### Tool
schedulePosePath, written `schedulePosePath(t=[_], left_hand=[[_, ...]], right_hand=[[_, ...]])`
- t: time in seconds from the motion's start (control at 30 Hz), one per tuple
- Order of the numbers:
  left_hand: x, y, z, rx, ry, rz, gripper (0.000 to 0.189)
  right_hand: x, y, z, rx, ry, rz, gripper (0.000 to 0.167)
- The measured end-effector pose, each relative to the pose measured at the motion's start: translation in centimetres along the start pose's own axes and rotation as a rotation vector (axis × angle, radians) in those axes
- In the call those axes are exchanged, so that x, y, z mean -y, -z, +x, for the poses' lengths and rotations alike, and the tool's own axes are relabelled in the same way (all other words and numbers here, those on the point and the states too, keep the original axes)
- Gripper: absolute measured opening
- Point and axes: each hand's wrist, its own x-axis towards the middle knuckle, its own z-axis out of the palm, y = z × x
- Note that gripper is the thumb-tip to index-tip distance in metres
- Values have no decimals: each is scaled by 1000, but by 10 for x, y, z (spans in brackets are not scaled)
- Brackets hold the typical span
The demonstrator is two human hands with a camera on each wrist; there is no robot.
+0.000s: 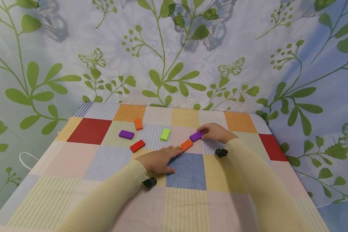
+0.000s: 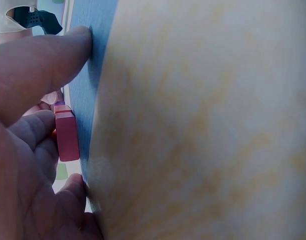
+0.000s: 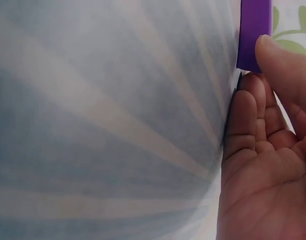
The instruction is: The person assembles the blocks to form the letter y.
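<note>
An orange block (image 1: 187,145) lies flat on the patchwork cloth, and the fingertips of my left hand (image 1: 159,159) touch its left end, the fingers fairly straight and the thumb spread apart. In the left wrist view that orange block (image 2: 68,136) looks reddish beside the fingers. End to end with it, up and to the right, is a purple block (image 1: 195,137). My right hand (image 1: 216,132) pinches the purple block's outer end between thumb and fingers. The right wrist view has the thumb pressed on this purple block (image 3: 255,35), with the other fingers curving near the cloth.
A green block (image 1: 165,134) lies behind the left hand. Further left are a red block (image 1: 137,146), another purple block (image 1: 126,134) and a second orange block (image 1: 138,124). The patchwork cloth (image 1: 185,206) covers the table, whose back edge meets a leaf-patterned curtain (image 1: 150,51).
</note>
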Motion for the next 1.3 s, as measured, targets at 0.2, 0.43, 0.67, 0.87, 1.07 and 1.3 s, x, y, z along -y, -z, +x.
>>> schedulePosePath(t=[0.2,0.43,0.67,0.87,1.07,1.3], left_hand=[[1,0,0,1,2,0,84],[0,1,0,8,3,-4,84],[-1,2,-1,9,7,-6,84],[-1,3,0,11,5,-8,83],[0,2,0,8,5,-4,83],[0,0,0,7,13,-3,83]], right_hand=[[1,-1,-1,-5,-41,97,41],[1,-2,-1,-1,-44,119,42],[1,-2,0,5,-46,102,39],[4,-2,1,19,-31,71,36],[5,-2,0,36,-14,57,36],[8,-1,1,51,-11,35,35]])
